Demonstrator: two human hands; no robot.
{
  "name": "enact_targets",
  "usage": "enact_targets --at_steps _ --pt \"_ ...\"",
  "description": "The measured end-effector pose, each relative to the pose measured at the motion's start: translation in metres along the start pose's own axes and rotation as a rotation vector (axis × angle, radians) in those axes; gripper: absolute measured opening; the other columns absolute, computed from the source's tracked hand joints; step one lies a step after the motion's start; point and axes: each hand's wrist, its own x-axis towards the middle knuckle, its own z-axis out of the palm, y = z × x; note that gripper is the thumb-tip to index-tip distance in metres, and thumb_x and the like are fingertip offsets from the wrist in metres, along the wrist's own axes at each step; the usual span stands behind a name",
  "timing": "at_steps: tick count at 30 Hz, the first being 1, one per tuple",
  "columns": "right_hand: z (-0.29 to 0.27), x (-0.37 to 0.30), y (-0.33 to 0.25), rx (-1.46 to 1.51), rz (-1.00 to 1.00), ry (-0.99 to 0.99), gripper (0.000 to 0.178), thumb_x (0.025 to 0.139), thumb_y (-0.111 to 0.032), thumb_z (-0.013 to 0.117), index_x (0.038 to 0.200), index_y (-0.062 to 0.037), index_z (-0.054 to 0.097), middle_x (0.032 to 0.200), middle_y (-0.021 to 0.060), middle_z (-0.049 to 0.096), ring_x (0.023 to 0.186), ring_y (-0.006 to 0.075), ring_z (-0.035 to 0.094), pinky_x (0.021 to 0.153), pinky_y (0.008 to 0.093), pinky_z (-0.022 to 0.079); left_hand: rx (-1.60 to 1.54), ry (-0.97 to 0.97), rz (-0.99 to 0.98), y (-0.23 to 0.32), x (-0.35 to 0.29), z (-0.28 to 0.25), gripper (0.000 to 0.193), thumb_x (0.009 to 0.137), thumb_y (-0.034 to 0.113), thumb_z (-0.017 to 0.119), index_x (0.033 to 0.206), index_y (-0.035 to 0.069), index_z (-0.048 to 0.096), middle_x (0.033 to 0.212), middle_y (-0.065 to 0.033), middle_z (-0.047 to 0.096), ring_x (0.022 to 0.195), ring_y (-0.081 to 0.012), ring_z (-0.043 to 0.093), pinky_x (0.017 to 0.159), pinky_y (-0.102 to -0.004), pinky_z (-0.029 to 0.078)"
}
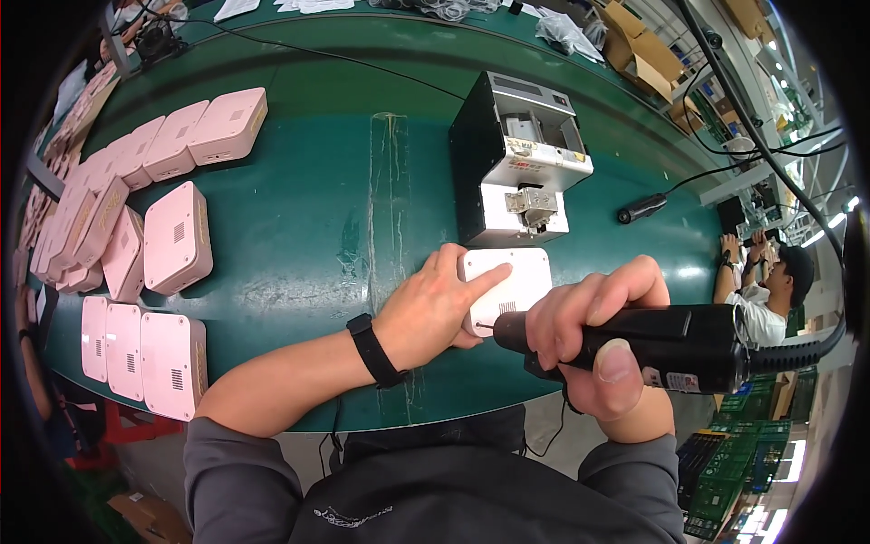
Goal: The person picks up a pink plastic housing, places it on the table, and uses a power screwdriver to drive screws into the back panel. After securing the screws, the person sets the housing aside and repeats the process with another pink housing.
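My left hand (424,297) grips a pale pink square plastic case (524,283) on the green table, with a finger stretched across its upper face. The case has a patch of vent slots and small holes near its corners. In my right hand (603,335), fingers wrapped round it, is a black electric screwdriver (698,337) held nearly level and pointing left. Its thin bit reaches the near left corner of the case; whether it sits in a screw cannot be made out. Just beyond the case stands a black and white screw feeder (530,159).
Several more pink cases (177,238) stand in rows and piles at the left. A second black screwdriver (642,209) with a cord lies at the right. Another cable (770,159) hangs overhead on that side. A co-worker (770,281) sits beyond the right edge; a cardboard box (639,50) is at the back.
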Motion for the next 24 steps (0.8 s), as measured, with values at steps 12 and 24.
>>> enact_targets --at_steps 12,24 --pt "-0.026 0.005 -0.013 0.144 -0.224 0.073 0.029 0.094 -0.026 0.061 0.105 -0.0076 0.041 0.072 0.0062 0.054 0.054 0.0161 0.052 0.059 0.0353 0.048 0.025 -0.013 -0.003 0.008 0.006 -0.004 0.088 0.063 0.016 0.087 0.142 0.022 0.050 0.117 -0.0207 0.047 0.106 -0.0378 0.057 0.093 -0.0420 0.051" --pt "-0.132 -0.023 0.026 -0.260 -0.166 0.594 0.011 0.095 -0.008 0.057 0.101 -0.0006 0.050 0.065 0.0049 0.051 0.051 0.0147 0.050 0.050 0.0288 0.044 -1.146 -0.262 -0.654 -0.001 -0.051 -0.041 0.063 0.099 0.047 0.054 0.142 0.002 0.044 0.125 -0.0224 0.061 0.107 -0.0273 0.065 0.093 -0.0375 0.054"
